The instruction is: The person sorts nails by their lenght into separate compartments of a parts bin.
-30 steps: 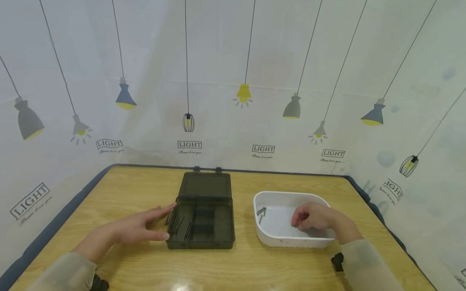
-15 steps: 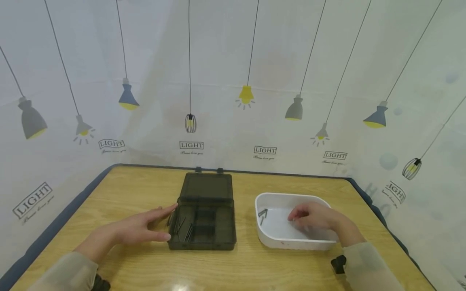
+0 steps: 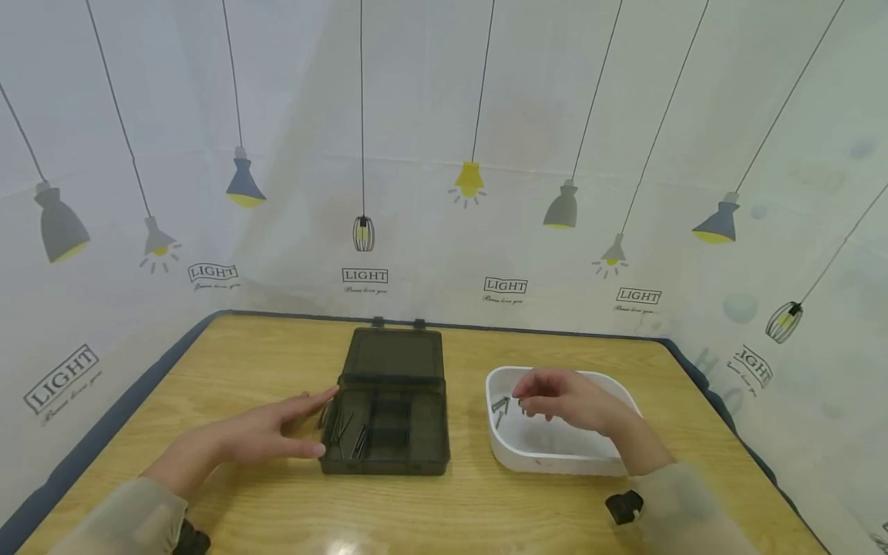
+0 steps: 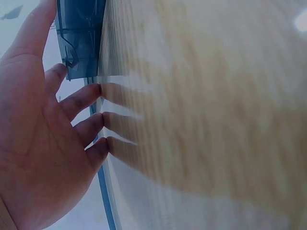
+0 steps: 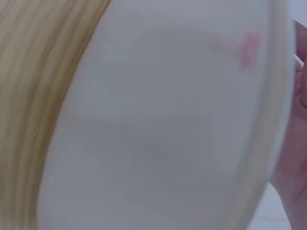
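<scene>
- Grey pins (image 3: 499, 406), several: in the white tub (image 3: 555, 464), toward its left end.
- Boxed pins (image 3: 358, 443), several: left compartment of the dark box (image 3: 428, 432); lid (image 3: 397, 354) folded back.
- Right hand (image 3: 569, 402): over the tub, thumb and fingertips bent close together; whether a pin is between them, cannot tell.
- Left hand (image 3: 257, 435): fingers spread apart, index and thumb at the box's left side.
- Wooden table (image 3: 444, 512): beneath both containers.
- Pale backdrop (image 3: 416, 100): behind, printed with hanging lamps.

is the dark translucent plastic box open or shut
Open: the dark translucent plastic box has its lid folded back, leaving its inside uncovered.
</scene>
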{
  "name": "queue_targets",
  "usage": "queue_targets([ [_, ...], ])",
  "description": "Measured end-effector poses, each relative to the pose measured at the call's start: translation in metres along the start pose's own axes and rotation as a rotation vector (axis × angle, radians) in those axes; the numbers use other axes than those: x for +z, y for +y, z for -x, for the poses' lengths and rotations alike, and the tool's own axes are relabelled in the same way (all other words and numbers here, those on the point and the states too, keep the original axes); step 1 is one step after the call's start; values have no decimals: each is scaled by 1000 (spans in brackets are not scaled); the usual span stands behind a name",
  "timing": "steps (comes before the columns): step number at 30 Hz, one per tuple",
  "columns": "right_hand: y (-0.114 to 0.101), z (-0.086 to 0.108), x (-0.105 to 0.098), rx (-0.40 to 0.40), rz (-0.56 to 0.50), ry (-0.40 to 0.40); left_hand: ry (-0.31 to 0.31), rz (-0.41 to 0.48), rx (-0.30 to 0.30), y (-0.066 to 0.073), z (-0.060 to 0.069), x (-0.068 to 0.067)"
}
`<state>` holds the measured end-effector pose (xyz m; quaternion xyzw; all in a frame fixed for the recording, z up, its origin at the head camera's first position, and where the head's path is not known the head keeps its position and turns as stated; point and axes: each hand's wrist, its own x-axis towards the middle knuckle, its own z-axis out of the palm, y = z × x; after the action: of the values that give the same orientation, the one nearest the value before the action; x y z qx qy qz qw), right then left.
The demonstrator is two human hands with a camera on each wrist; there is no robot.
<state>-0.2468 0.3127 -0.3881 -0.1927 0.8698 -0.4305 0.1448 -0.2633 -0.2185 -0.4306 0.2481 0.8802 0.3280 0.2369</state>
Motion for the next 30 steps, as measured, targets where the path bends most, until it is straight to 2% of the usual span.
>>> queue_targets([
  [13,-54,-35,36,-72,-52,-30,7,9,0,1,0,-1],
  [18,-62,-48,51,-96,-79,-59,5,8,2,1,0,-1],
  [24,-68,-59,67,-81,-66,-78,3,4,-9,1,0,-1],
  [30,-69,-65,73,-82,-52,-82,8,-2,-8,1,1,-1],
])
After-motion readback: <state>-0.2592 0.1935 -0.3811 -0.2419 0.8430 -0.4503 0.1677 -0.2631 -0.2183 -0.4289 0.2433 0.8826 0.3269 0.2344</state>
